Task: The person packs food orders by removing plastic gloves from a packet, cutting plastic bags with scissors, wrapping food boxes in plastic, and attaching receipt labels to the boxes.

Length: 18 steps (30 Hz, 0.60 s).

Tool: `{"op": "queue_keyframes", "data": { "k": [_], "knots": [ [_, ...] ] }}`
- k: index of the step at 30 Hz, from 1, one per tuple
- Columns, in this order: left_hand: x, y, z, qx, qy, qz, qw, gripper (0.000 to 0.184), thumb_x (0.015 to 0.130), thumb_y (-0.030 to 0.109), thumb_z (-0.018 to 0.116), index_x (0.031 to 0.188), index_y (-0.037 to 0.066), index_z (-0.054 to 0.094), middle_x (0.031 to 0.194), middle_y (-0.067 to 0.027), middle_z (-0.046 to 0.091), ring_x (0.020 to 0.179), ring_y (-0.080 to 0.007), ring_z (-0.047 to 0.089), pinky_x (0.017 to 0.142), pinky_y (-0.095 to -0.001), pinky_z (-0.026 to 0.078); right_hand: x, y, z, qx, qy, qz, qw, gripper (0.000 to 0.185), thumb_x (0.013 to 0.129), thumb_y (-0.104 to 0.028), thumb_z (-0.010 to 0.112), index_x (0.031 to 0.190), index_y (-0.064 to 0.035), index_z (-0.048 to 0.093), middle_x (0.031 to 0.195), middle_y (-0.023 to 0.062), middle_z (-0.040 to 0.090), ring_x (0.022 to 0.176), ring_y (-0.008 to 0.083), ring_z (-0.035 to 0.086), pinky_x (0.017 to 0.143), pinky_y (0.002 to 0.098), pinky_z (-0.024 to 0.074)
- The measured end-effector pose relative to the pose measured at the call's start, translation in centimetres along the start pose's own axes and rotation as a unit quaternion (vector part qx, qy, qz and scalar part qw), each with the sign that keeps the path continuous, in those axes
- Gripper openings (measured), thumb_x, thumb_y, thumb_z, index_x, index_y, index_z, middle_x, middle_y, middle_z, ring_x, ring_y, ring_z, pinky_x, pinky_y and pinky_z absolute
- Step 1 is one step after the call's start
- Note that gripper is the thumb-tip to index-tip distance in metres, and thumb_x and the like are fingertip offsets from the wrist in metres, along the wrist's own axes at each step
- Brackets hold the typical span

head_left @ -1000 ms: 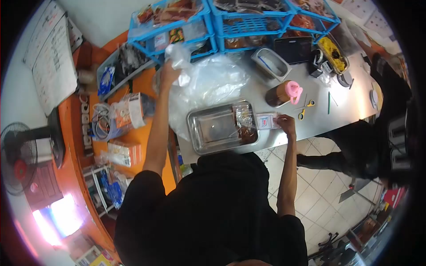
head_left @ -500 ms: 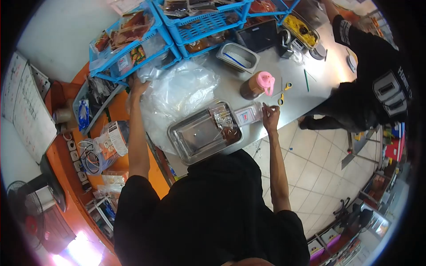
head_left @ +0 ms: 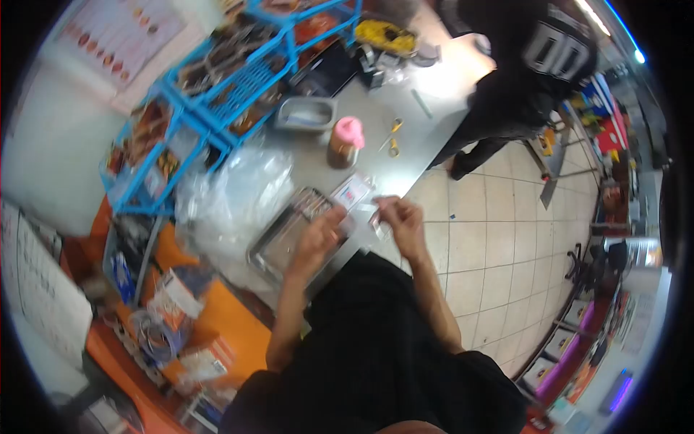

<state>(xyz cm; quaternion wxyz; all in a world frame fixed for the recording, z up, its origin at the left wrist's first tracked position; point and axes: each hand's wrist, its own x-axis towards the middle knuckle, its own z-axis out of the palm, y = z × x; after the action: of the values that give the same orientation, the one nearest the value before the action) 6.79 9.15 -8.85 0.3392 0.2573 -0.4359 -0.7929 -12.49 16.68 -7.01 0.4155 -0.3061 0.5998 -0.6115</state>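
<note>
Over the near end of the metal tray (head_left: 269, 254) is my left hand (head_left: 322, 235), smeared by motion, its fingers bent together; what it may hold cannot be made out. My right hand (head_left: 401, 217) is pinched on a small clear packet (head_left: 380, 226) at the table's edge. Between and beyond the hands lies a stack of labelled cards (head_left: 352, 192), beside the tray. Dark packets (head_left: 311, 202) sit at the tray's far end. Clear plastic bags (head_left: 242, 181) are heaped left of the tray.
A bottle with a pink lid (head_left: 347, 141) stands beyond the cards, near yellow scissors (head_left: 395, 145) and a steel container (head_left: 307, 113). Blue racks (head_left: 238, 90) line the back. A person in black (head_left: 506, 79) stands at the right.
My left hand has left the bags by the blue rack and come to the tray, close to my right hand. My right hand now has a clear packet. The view has turned right.
</note>
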Motion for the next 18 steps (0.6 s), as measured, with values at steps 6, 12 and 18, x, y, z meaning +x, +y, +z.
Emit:
{"op": "queue_keyframes", "data": {
  "k": [6, 12, 18],
  "knots": [
    [-1.1, -0.5, 3.9, 0.039, -0.055, -0.089, 0.994, 0.025, 0.096, 0.016, 0.062, 0.109, -0.005, 0.064, 0.095, -0.0068, 0.067, 0.085, -0.0125, 0.062, 0.082, -0.0256, 0.050, -3.4, -2.9, -0.2, 0.017, 0.059, -0.020, 0.998, 0.018, 0.096, -0.010, 0.062, 0.104, 0.0051, 0.066, 0.084, 0.0047, 0.066, 0.071, 0.0086, 0.059, 0.064, 0.0237, 0.0474],
    [-0.7, 0.8, 5.5, 0.039, -0.053, -0.084, 0.994, 0.017, 0.096, 0.013, 0.062, 0.095, -0.004, 0.067, 0.086, -0.0071, 0.067, 0.079, -0.0134, 0.063, 0.076, -0.0278, 0.052, -1.5, -2.7, -2.5, 0.033, 0.016, 0.009, 0.999, 0.020, 0.096, -0.010, 0.061, 0.109, 0.0045, 0.064, 0.080, 0.0038, 0.065, 0.068, 0.0067, 0.057, 0.060, 0.0213, 0.0448],
    [3.8, -1.9, 8.1, 0.093, 0.047, -0.014, 0.994, 0.010, 0.093, 0.005, 0.065, 0.092, -0.004, 0.066, 0.082, -0.0058, 0.066, 0.075, -0.0109, 0.062, 0.074, -0.0264, 0.053, 3.1, -5.7, -5.6, -0.215, 0.143, -0.176, 0.950, 0.043, 0.081, -0.007, 0.076, 0.119, 0.0012, 0.055, 0.103, 0.0081, 0.060, 0.078, 0.0103, 0.052, 0.069, 0.0243, 0.0438]
  ]
}}
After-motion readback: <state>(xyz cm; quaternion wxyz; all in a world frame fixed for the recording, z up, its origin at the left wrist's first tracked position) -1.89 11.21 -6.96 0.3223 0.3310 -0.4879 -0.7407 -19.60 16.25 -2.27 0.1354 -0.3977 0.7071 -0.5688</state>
